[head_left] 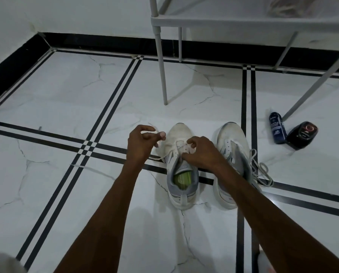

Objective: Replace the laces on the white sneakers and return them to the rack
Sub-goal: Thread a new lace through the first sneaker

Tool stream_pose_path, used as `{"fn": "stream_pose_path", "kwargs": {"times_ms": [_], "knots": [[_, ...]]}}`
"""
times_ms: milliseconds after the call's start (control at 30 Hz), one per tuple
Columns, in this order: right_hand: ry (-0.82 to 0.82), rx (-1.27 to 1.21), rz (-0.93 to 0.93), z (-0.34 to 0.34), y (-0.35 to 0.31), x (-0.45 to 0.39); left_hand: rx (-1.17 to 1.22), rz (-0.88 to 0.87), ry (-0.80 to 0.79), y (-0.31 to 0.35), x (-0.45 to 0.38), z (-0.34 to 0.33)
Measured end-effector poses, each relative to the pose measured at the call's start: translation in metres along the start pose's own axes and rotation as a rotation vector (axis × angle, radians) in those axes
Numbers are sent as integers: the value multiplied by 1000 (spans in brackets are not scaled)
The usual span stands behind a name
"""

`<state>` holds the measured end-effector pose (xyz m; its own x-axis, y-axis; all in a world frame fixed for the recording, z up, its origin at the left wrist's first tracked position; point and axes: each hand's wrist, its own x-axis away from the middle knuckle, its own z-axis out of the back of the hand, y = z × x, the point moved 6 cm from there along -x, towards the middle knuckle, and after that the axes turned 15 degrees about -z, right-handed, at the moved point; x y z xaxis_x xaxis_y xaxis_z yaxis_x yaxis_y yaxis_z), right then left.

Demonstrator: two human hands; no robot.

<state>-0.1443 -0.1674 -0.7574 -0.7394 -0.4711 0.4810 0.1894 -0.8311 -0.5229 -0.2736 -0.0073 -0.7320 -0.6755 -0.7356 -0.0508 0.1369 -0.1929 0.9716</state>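
White sneaker (181,154) stands on the floor (66,95), toe pointing away toward the rack (223,21). Right hand (201,152) pinches lace (185,148) at the eyelets; left hand (142,142) holds its end pulled out leftward.

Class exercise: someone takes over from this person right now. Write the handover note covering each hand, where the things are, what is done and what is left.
Left hand: pinching a lace end, pulled out sideways.
Right hand: fingers pinching the lace at the left sneaker's eyelets.
Right sneaker stands beside it, loose laces trailing on the floor.
Done: lacing begun on the left sneaker.
Left: finish both, put them on the rack.
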Motion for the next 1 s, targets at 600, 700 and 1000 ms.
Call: {"fn": "stream_pose_path", "kwargs": {"times_ms": [600,700,1000], "knots": [[10,-195,9,1,16,-6,-415,-126,-179,-21,15,-51],[-57,-298,-28,-5,24,-14,-405,-119,-151,-23,15,-50],[-118,-432,-135,-8,28,-19,-453,-89,-180,-18,20,-59]]}}
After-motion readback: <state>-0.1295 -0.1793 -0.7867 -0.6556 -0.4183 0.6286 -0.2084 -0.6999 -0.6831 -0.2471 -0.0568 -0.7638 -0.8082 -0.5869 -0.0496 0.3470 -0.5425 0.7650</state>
